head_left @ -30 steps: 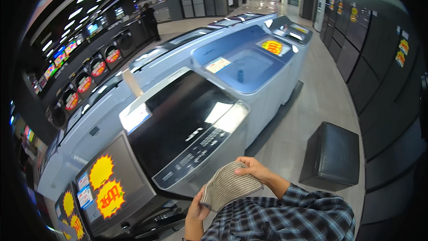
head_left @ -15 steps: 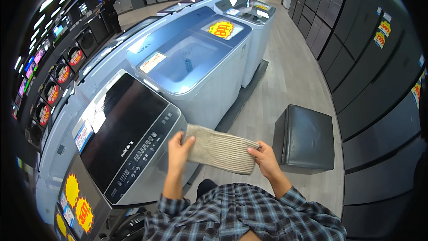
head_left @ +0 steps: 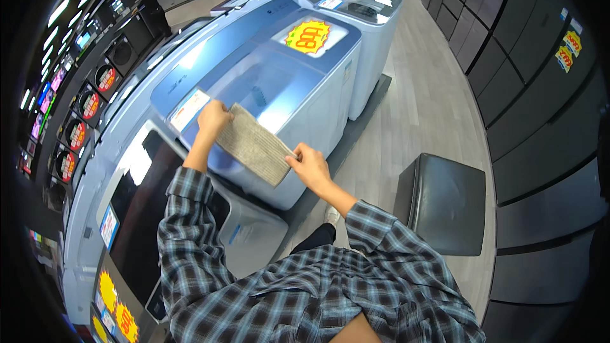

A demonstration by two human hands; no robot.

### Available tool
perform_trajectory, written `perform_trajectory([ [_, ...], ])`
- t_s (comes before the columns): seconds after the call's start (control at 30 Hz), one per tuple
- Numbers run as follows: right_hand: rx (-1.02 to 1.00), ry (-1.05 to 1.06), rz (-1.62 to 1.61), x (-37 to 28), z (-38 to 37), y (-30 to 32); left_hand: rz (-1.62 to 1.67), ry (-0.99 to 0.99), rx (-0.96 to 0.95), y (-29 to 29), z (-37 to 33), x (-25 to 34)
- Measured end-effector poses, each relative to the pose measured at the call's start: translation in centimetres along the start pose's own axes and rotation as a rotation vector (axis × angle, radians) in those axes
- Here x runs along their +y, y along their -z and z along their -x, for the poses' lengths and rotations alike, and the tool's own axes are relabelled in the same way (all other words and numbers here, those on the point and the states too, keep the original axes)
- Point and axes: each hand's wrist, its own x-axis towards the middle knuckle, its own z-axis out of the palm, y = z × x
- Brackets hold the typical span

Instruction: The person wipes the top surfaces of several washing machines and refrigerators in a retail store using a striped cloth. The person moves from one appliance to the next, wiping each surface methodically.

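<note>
A beige-grey ribbed cloth (head_left: pixel 255 145), folded into a rectangle, is stretched between my two hands. My left hand (head_left: pixel 213 121) is closed on its upper left corner, beside the paper label on the blue-lidded washing machine (head_left: pixel 318 98). My right hand (head_left: pixel 309 166) pinches the lower right end. The cloth hangs tilted over the near edge of that machine's translucent lid; whether it touches the lid I cannot tell. Below my left forearm is a dark-topped washing machine (head_left: pixel 143 216), partly hidden by my sleeve.
A black cushioned stool (head_left: pixel 450 206) stands on the wooden floor to my right. Dark refrigerators (head_left: pixel 540 127) line the right side. Another washing machine (head_left: pixel 356 19) stands beyond the blue-lidded one. Far left, a person (head_left: pixel 152 13) in dark clothes stands near front-loading washers (head_left: pixel 89 103).
Both hands have carried the cloth forward and left, from beside the dark-topped washer to the blue-lidded one. The cloth now slants more steeply. A foot has come into view below.
</note>
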Motion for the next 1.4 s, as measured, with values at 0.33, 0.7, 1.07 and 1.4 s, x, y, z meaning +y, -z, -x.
perform_trajectory([
  [0.33, 0.004, -0.147, 0.073, 5.7, -18.2, 5.7, 0.152, 0.065, -0.05, -6.4, -17.3, 7.1],
  [0.7, 0.232, -0.208, 0.084, 12.4, -31.9, 14.8, 0.173, -0.112, 0.153, -14.8, -31.4, 20.6],
  [1.07, 0.203, -0.089, 0.127, 18.4, -45.9, 25.7, 0.158, -0.131, 0.235, -20.5, -43.2, 32.2],
  [1.4, 0.315, 0.049, 0.234, 24.7, -59.2, 37.1, 0.342, -0.169, 0.304, -26.9, -54.4, 43.3],
])
